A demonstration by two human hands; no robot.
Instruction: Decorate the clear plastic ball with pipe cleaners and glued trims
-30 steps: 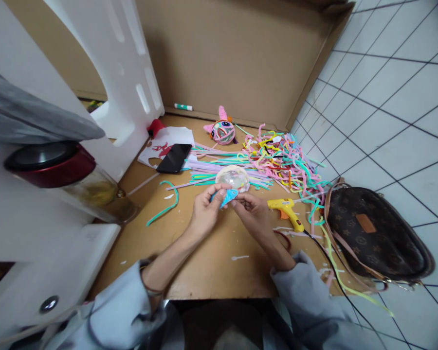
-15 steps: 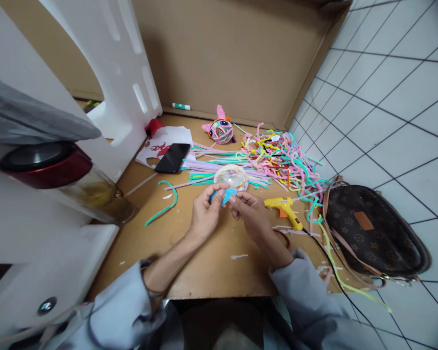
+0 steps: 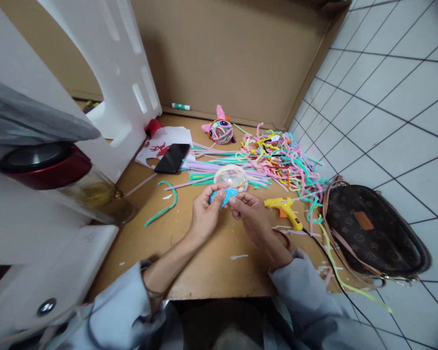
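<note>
Between my two hands is a bent blue pipe cleaner (image 3: 224,195), curled into a small looped shape. My left hand (image 3: 206,206) pinches its left side between thumb and fingers. On the other side, my right hand (image 3: 248,209) grips the right end with thumb and fingertips. Just beyond my fingers sits a clear round dome with a pale rim (image 3: 230,177), partly covered by my hands. It rests against a row of straight lilac and green pipe cleaners (image 3: 204,176). A yellow hot glue gun (image 3: 283,206) lies close to the right of my right hand.
A tangled heap of coloured pipe cleaners (image 3: 281,155) spreads at the back right, near a brown handbag (image 3: 375,231). A decorated ball figure (image 3: 221,130) stands at the back. On the left are a phone (image 3: 173,158), a curved green pipe cleaner (image 3: 168,209) and a glass bottle (image 3: 105,194).
Hardly anything differs. Both hands stay in place around the blue pipe cleaner, with at most a very slight shift of the fingers.
</note>
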